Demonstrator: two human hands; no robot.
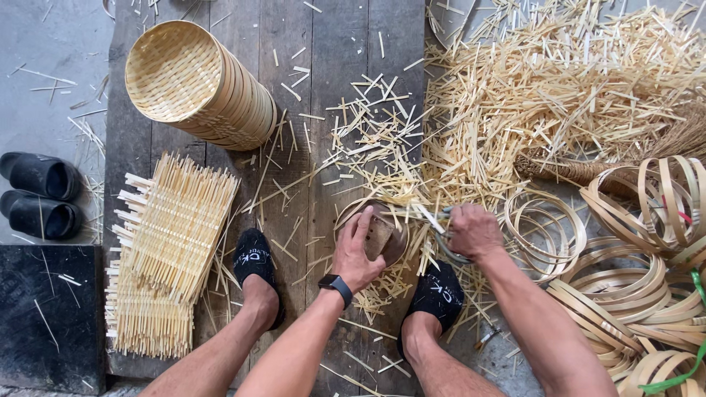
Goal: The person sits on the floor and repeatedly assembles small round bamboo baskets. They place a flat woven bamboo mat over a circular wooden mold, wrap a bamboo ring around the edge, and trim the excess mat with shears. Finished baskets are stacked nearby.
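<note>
Left hand (356, 254) spread flat, pressing a round woven basket (375, 231) onto the plank floor (334, 59) between both feet — right hand (471, 231) closed around scissors (441, 228) at the basket's rim, bamboo offcuts (559, 88) beyond.

You are working in soft, even daylight; nothing tells you exactly where it comes from, though the shadows fall short and faint, close under your hands (412, 242) and beneath the stack of woven baskets (198, 84). The pale heap of bamboo offcuts (559, 88) at upper right is the brightest patch and comes close to washing out, yet single slivers still read. The black slippers (40, 195) and the dark mat (51, 316) at left lose their detail in shade. Focus is sharp across the planks (323, 44). Your forearms stretch and spread at the bottom edge from the wide lens
</note>
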